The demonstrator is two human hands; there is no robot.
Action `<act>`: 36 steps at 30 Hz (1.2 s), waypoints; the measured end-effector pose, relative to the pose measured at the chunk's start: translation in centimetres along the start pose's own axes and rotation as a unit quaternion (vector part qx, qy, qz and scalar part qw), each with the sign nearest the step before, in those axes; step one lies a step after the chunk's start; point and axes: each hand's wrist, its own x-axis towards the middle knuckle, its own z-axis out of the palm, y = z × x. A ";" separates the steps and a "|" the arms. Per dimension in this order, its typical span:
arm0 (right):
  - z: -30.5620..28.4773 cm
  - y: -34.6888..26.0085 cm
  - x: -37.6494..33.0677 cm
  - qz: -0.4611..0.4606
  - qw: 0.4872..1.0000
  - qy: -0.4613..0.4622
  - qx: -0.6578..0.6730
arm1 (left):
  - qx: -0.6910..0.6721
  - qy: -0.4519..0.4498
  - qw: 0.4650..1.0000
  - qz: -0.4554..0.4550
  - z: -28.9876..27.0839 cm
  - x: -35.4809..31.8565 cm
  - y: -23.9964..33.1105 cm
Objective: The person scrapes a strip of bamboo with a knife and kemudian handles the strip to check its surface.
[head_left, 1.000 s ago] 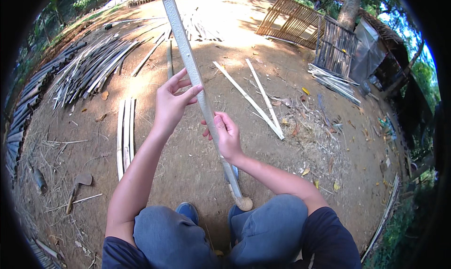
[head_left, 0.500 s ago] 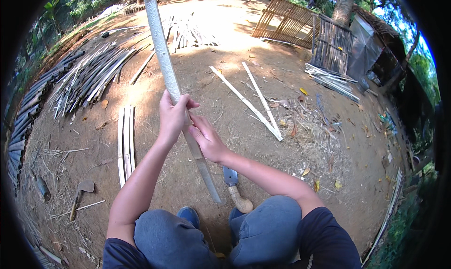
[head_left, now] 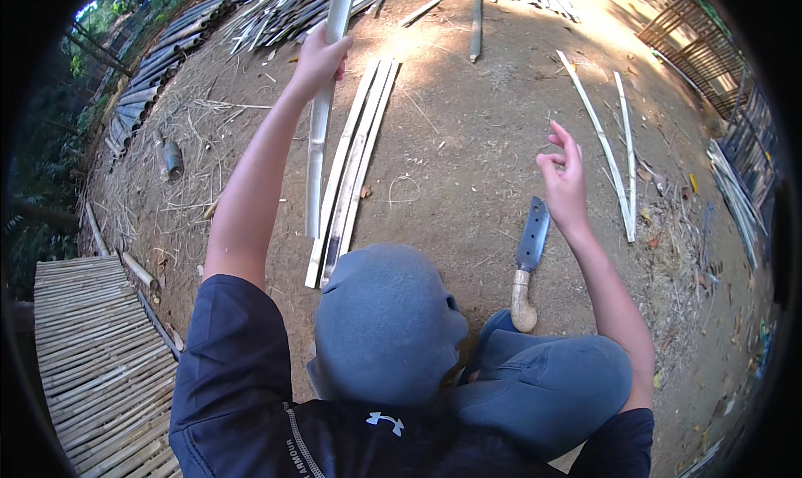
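Observation:
My left hand [head_left: 321,63] is closed around a long split bamboo strip [head_left: 317,140], held out at the upper left with its lower end pointing toward me. Beside that strip, several pale bamboo strips [head_left: 364,136] lie together on the dirt. My right hand [head_left: 565,182] is raised off to the right, its fingers apart and nothing in them. Just below it on the ground rests a broad-bladed machete [head_left: 532,236], its curved wooden handle toward my knee.
Two loose bamboo strips [head_left: 603,136] lie at the right. Piles of split bamboo [head_left: 284,15] and dark poles [head_left: 159,69] are at the far left. A slatted bamboo platform [head_left: 92,353] stands at the near left, and a dark bottle [head_left: 173,159] lies beyond it. Bamboo panels [head_left: 693,44] stand far right.
My right hand has let go of the bamboo strip and moved right. My left hand has carried the strip left, toward the strips on the ground. The view has swung left.

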 end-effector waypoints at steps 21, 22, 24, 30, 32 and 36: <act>0.0 6.1 0.0 0.115 0.992 -0.017 -0.051 | 0.248 0.021 0.927 -0.280 0.4 -18.7 -30.5; -0.2 6.0 0.2 0.120 0.991 -0.020 -0.049 | 0.271 0.020 0.925 -0.266 -0.1 -17.8 -31.0; -0.5 6.2 0.0 0.135 0.989 -0.008 -0.055 | 0.272 -0.007 0.921 -0.278 -0.7 -16.8 -31.4; 0.0 7.5 0.1 0.115 0.991 -0.020 -0.068 | 0.229 -0.006 0.932 -0.281 1.3 -17.6 -35.7; -0.6 7.6 -0.4 0.120 0.991 -0.014 -0.065 | 0.259 -0.007 0.927 -0.272 2.4 -17.3 -36.3; 0.2 7.2 0.0 0.128 0.990 -0.007 -0.058 | 0.206 0.021 0.942 -0.266 1.2 -16.0 -37.8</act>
